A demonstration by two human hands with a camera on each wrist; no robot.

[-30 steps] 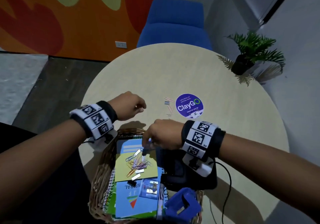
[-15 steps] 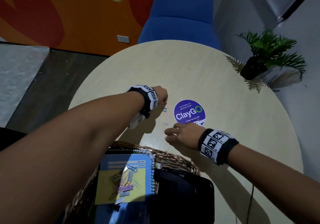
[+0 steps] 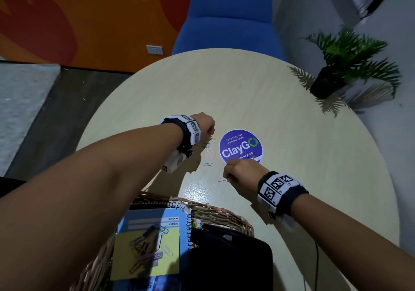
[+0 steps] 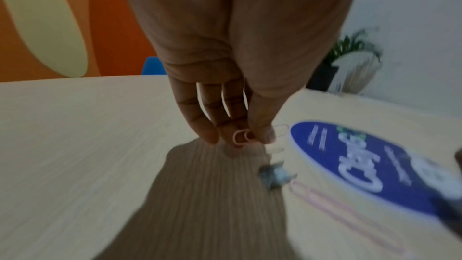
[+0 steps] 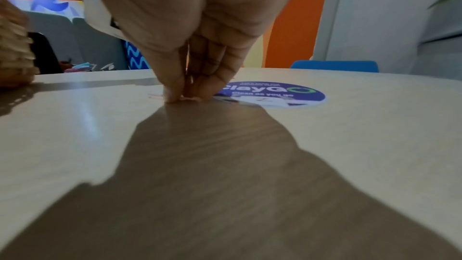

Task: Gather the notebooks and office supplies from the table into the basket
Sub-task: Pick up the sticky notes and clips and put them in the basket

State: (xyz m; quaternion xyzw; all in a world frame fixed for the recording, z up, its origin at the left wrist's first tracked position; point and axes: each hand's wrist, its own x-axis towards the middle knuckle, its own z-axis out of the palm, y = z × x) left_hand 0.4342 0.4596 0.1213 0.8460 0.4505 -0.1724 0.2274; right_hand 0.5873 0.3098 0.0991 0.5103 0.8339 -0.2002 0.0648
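- the loose paper clips (image 3: 209, 156) lie scattered on the round pale wood-grain counter (image 3: 292, 147), just left of the purple "claygo" sticker (image 3: 241, 145); they are thin wire loops in pink and pale blue, and a small crumpled metallic bit (image 4: 275, 175) lies among them.
- a long pink paper clip (image 4: 332, 203) lies flat beside the sticker's edge in the left wrist view.
- the wicker basket (image 3: 224, 214) sits at the near edge of the counter; inside it a blue spiral notebook (image 3: 157, 221) carries a yellow sheet (image 3: 170, 261) with a heap of coloured paper clips (image 3: 146, 250) on top, and a black flat item (image 3: 231, 263) lies at its right.
- beyond the counter stand a blue chair (image 3: 229, 19), a potted plant (image 3: 345, 61) at the far right rim, and an orange and red wall (image 3: 89, 21).
- nothing lies between the hands and the loose clips; the left forearm crosses above the basket's left side.
- the left hand (image 3: 203, 125) reaches out over the counter with fingers pointing down; thumb and fingertips (image 4: 207, 135) pinch a small pink paper clip (image 4: 240, 138), which looks just clear of the surface.
- the right hand (image 3: 242, 174) is lowered near the sticker's near edge, fingers bunched and curled downward, their tips on the counter pinching at a pink paper clip (image 3: 222, 179) that lies flat; whether the clip is truly gripped or only pressed i cannot tell.
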